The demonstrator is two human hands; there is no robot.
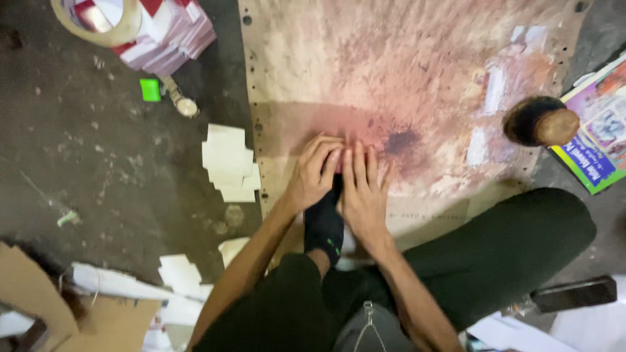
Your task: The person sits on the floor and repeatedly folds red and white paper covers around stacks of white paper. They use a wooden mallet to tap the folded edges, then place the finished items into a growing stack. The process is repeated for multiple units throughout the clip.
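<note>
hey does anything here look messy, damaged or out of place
Yes. The work board is blotched with reddish stains and a dark smudge beside the hands. White paper offcuts lie scattered on the dirty floor, and torn cardboard sits lower left.

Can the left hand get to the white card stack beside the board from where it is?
Probably yes. The left hand rests on the board near its left edge, and the white card stack lies just past that edge with nothing between.
</note>
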